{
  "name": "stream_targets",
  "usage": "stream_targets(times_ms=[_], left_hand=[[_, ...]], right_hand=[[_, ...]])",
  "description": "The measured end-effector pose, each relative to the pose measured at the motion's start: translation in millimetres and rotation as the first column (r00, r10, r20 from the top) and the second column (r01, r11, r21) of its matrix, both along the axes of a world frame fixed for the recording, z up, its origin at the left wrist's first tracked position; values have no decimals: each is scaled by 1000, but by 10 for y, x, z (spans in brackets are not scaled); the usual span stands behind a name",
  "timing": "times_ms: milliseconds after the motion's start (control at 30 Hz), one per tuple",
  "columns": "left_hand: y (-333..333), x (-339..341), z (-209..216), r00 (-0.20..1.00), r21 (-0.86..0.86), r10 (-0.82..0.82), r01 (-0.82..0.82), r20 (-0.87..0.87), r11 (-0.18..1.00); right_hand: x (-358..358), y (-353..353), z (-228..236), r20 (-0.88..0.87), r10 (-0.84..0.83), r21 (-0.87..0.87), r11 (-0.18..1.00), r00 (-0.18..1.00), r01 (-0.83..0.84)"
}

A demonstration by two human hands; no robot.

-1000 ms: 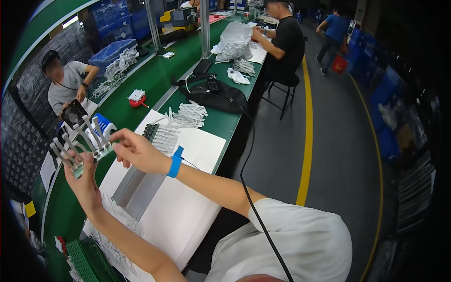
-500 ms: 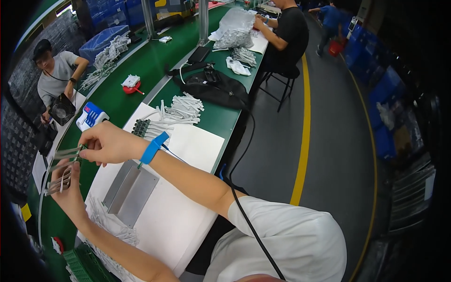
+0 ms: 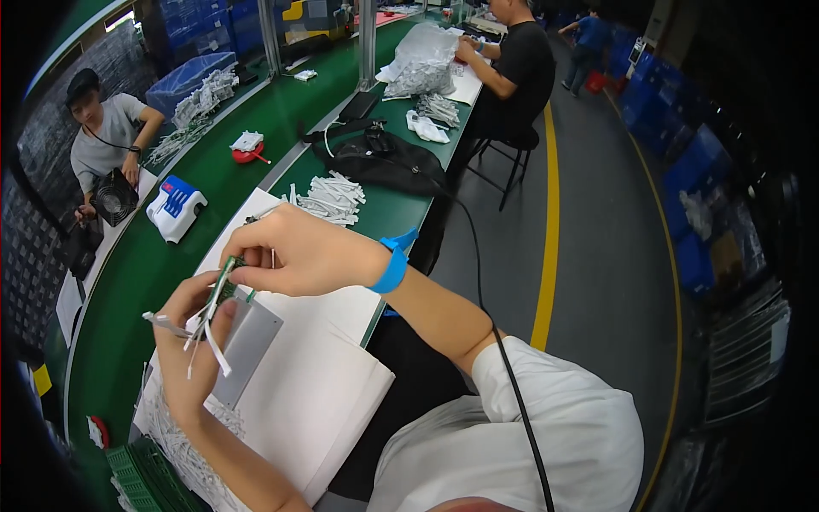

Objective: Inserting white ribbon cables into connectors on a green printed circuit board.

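Over the near end of the workbench, both my hands are closed on a narrow green circuit board (image 3: pixel 221 283) with white cables (image 3: pixel 208 331) hanging from it. My left hand (image 3: pixel 189 363) grips the board's lower part from below, its thumb beside the cables. At the upper end, the fingertips of my right hand (image 3: pixel 299 247) pinch the board; exactly what lies between them is partly hidden. A blue wrist strap (image 3: pixel 392 266) circles my right wrist. Directly behind and below my hands stands a grey metal angle bracket (image 3: pixel 253 341) on white sheets (image 3: pixel 307 384).
White cables are heaped beyond my right hand (image 3: pixel 328 198) and beneath my left forearm (image 3: pixel 205 444). Green trays (image 3: pixel 141 478) stand lower left. A blue-and-white device (image 3: pixel 176 210) sits on the green surface. A black bag (image 3: pixel 375 160) lies farther along. Two co-workers sit nearby; a black cord (image 3: pixel 478 256) crosses my right arm.
Both hands have moved right and closer to me with the board and cables. The board has turned more upright, and the cables now hang downward rather than pointing left.
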State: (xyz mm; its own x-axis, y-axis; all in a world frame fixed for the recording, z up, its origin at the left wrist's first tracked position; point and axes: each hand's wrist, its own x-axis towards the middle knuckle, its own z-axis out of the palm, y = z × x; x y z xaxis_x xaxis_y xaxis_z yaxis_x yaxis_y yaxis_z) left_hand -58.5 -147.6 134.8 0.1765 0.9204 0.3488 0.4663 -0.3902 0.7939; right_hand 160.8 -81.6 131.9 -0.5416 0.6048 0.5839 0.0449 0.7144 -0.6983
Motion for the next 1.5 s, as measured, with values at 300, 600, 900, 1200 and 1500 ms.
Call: stream_targets(times_ms=[300,600,900,1200,1500], left_hand=[[-87,-479,54,977,106,160,-175,138,979],[-119,-995,34,907,310,421,-410,35,858],[-12,-771,-57,946,125,308,-320,105,939],[24,-895,-278,950,-18,266,-266,167,964],[-592,-1011,-1140,901,-225,391,-348,190,910]], right_hand=[[-563,140,95,-129,134,12,991,983,-133],[787,-119,-450,247,-310,13,948,918,317],[799,-260,257,-9,-479,91,874,878,478],[-1006,628,-550,-202,87,150,987,976,-57],[-1338,169,-1404,77,314,107,941,946,-321]])
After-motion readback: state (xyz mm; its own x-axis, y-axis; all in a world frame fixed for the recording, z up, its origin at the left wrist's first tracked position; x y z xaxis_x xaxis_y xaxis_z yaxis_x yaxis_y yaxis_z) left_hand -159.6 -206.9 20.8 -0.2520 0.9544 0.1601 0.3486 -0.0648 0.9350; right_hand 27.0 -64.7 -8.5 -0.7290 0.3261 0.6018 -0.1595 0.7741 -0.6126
